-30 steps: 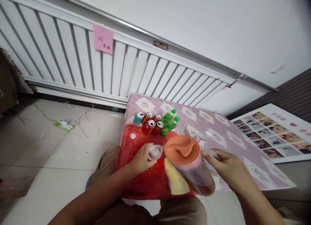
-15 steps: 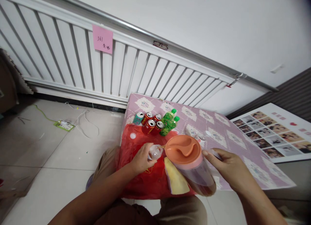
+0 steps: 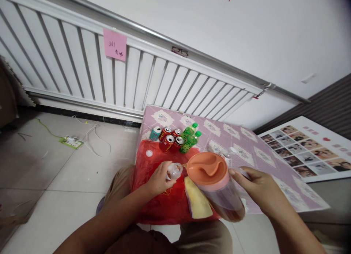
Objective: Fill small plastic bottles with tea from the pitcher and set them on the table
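Note:
My left hand (image 3: pixel 160 179) is closed round a small clear bottle (image 3: pixel 175 170) whose open mouth points right. In my right hand (image 3: pixel 256 188) is the handle of a clear pitcher (image 3: pixel 227 203) with an orange lid (image 3: pixel 207 169). The pitcher leans left, and brown liquid lies inside it. A thin amber stream runs from its spout at the bottle's mouth. Beneath the pitcher, a folded yellow cloth (image 3: pixel 197 199) lies on the red plastic sheet (image 3: pixel 153 157). A white bottle cap (image 3: pixel 148 153) rests on the sheet, left of the bottle.
Several red cans (image 3: pixel 167 143), a teal can (image 3: pixel 155 133) and two green bottles (image 3: pixel 189 141) stand together behind my hands. They are on a table with a purple flowered cloth (image 3: pixel 214 128). Behind runs a white radiator (image 3: pixel 159 82). A photo board (image 3: pixel 304 151) leans at right; a power strip (image 3: pixel 71 141) lies on the floor.
The view has shifted very slightly. Both hands keep the bottle and pitcher in nearly the same pose, with the thin stream still between them.

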{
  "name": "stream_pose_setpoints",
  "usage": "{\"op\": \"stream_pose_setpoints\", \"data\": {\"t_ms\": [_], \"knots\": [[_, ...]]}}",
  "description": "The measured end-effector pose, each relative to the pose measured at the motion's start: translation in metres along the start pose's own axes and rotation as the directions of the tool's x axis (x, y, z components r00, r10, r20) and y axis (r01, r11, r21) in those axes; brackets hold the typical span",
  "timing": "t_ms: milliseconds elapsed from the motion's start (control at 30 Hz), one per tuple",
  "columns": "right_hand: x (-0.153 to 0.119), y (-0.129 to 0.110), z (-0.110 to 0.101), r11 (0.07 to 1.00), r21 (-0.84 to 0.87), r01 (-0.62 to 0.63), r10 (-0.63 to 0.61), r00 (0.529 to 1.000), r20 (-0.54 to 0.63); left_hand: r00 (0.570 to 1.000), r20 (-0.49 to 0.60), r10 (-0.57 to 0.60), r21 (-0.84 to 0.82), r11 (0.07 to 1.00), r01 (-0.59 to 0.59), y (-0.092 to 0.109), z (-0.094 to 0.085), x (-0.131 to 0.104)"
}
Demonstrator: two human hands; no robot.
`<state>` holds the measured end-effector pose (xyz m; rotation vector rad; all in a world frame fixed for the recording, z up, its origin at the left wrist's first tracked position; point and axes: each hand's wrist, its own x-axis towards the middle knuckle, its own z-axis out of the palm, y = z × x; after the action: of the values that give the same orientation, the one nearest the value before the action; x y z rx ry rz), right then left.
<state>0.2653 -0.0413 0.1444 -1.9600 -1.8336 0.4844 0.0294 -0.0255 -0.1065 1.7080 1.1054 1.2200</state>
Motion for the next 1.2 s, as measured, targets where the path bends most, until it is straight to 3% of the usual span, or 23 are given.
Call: {"op": "stream_pose_setpoints", "data": {"t_ms": [467,933,1200], "knots": [[-0.0018,-0.0041,-0.001,0.998,-0.016,0.055,-0.055,0.998,-0.011,1.0,0.0,-0.013,-0.005,1.0,0.013,0.0015,-0.0005,-0.0003],[-0.0029,-0.0079,-0.0019,0.999,-0.042,0.029,-0.028,0.999,0.019,1.0,0.003,-0.021,-0.013,1.0,0.021,0.0043,-0.001,0.0],[-0.0024,-0.0057,-0.0001,0.994,-0.059,0.09,-0.09,0.996,0.002,0.999,-0.005,-0.031,-0.029,0.999,0.031,0.0037,-0.0001,0.0003]]}}
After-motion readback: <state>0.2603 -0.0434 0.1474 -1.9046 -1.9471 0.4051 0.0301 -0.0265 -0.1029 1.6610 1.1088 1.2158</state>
